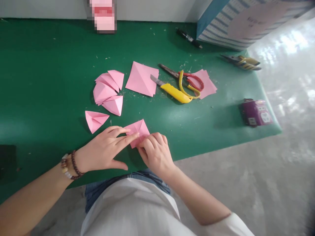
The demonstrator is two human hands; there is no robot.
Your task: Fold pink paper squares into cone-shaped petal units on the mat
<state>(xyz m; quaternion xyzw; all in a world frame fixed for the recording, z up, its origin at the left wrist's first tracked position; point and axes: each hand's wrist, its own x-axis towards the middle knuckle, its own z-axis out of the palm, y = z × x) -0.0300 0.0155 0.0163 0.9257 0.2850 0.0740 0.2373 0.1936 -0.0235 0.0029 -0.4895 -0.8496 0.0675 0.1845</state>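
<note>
A creased square of pink paper (pixel 139 126) lies on the green table in front of me. My left hand (pixel 105 149) rests with its fingers stretched over the paper's left part, the thumb spread away. At the lower right edge, my right hand (pixel 157 152) has its fingers curled and pinched on the same paper. Just left of it is a single folded pink paper piece (pixel 95 120). Beyond that sits a fanned cluster of folded pink pieces (pixel 105 90). A larger creased pink sheet (pixel 141 78) lies farther off.
A yellow utility knife (pixel 176 93) lies with its blade on the larger sheet. Scissors (pixel 189 82) rest partly on more pink paper (pixel 208 86). Toward the right are a pen (pixel 189 38), pliers (pixel 242 61), a purple box (pixel 257 112) and a striped box (pixel 231 24). The table's edge (pixel 221 149) runs along the right.
</note>
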